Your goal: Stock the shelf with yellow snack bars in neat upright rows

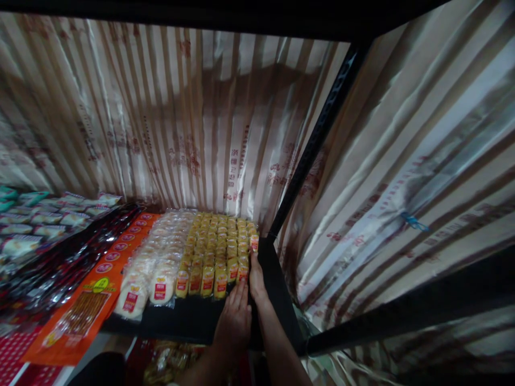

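Rows of small yellow snacks in clear wrappers with red labels (207, 281) stand packed together on a black shelf (181, 320). My left hand (235, 313) is at the front of the rightmost rows, fingers stretched out, their tips touching the lower packets. Along the right side of the block lies my right hand (256, 276), its fingers extended against the end packets. Neither hand appears to hold a packet. To the left of the yellow snacks are rows of round white wrapped crackers (160, 287).
An orange snack packet (100, 284) hangs over the shelf front, beside dark glossy packets (68, 262) and pale packets (50, 219). A black metal post (317, 139) rises at the right corner. Striped sheeting (169, 118) covers the back. Golden packets (171, 360) lie below.
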Demonstrator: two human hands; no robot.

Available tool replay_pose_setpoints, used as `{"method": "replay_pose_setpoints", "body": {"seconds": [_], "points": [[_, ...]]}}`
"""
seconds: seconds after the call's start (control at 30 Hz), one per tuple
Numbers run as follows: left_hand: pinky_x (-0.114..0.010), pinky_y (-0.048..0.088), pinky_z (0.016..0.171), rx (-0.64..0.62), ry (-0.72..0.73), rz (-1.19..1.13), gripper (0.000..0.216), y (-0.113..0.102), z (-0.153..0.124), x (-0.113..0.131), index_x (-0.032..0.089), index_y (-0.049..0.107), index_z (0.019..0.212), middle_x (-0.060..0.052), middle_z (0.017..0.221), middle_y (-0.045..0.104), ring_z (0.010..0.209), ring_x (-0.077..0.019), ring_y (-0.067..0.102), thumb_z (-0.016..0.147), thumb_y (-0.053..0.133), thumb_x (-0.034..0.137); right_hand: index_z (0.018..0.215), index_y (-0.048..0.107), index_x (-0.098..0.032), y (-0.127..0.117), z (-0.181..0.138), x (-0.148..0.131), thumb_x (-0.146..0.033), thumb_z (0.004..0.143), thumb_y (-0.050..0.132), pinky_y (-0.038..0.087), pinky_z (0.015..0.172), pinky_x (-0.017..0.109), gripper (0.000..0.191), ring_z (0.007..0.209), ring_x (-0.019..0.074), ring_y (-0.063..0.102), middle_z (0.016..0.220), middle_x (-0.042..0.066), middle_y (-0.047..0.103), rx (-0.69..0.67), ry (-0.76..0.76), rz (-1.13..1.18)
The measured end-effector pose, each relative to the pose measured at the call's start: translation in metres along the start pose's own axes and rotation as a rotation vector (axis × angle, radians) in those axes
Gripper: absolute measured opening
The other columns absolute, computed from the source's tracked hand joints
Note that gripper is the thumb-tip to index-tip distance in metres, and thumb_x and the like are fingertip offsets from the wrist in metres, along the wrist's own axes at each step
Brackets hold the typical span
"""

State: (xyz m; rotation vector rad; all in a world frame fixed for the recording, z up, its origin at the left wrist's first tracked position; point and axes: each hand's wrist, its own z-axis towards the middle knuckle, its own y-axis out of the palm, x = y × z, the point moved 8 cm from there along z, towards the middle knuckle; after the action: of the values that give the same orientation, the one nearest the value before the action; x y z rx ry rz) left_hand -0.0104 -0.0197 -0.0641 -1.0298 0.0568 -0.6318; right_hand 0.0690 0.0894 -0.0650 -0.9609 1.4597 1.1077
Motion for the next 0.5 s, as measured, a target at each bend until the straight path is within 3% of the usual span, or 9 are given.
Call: {"method": "replay_pose_setpoints", "body": {"seconds": [0.27, 0.5], "points": [[-0.039, 0.042, 0.099, -0.013, -0.024, -0.009, 0.047, 0.012, -0.003, -0.002, 0.004, 0.031, 0.137, -0.018, 0.139, 0.04, 0.131, -0.0222, 0.034, 0.092, 0.027, 0.017, 0.125, 0.053, -0.019, 0.012, 0.01, -0.001, -0.067, 0.078, 0.039, 0.035, 0.105, 0.038, 0.068, 0.125, 0.0233, 0.044, 0.132, 0.006, 0.052, -0.105, 0.002, 0.015], [-0.04, 0.044, 0.097, -0.034, -0.026, -0.001, 0.045, 0.013, -0.003, -0.003, 0.004, 0.037, 0.134, -0.019, 0.139, 0.04, 0.129, -0.0243, 0.038, 0.093, 0.025, 0.017, 0.122, 0.056, -0.02, 0.009, 0.028, 0.0, -0.069, 0.076, 0.04, 0.03, 0.107, 0.037, 0.069, 0.129, 0.0215, 0.039, 0.132, 0.006, 0.052, -0.051, -0.045, 0.0]]}}
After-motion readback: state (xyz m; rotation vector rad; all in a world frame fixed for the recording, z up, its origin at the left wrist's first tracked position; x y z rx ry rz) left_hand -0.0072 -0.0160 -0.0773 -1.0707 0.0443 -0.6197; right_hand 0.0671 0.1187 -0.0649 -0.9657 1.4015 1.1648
